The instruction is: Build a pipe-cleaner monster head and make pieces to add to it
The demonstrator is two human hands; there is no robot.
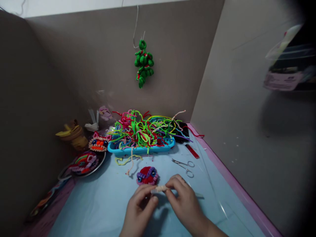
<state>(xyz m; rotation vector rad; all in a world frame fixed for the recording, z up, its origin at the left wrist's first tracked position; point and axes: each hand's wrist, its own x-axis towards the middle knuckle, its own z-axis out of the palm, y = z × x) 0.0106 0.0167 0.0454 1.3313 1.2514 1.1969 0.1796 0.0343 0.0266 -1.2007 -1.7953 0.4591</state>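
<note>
A short pale stick is pinched between the thumb and fingers of my left hand (142, 207). Around it is wound a cream pipe cleaner (161, 188) in tight coils. My right hand (182, 200) grips the other end of the coil with thumb and fingertips. Just beyond my fingers, a red and purple pipe-cleaner piece (147, 175) with two blue eyes lies on the table. Open-bladed scissors (184, 166) rest to the right of it. Partly hidden behind my right hand is a pale flat strip (199, 196).
A blue tray (140, 151) heaped with colourful pipe cleaners (143, 130) stands at the back. A red lighter-like object (192, 151) lies right of it. Finished pieces fill a metal dish (98, 164) at left. A green ornament (143, 62) hangs on the grey back wall (86, 49).
</note>
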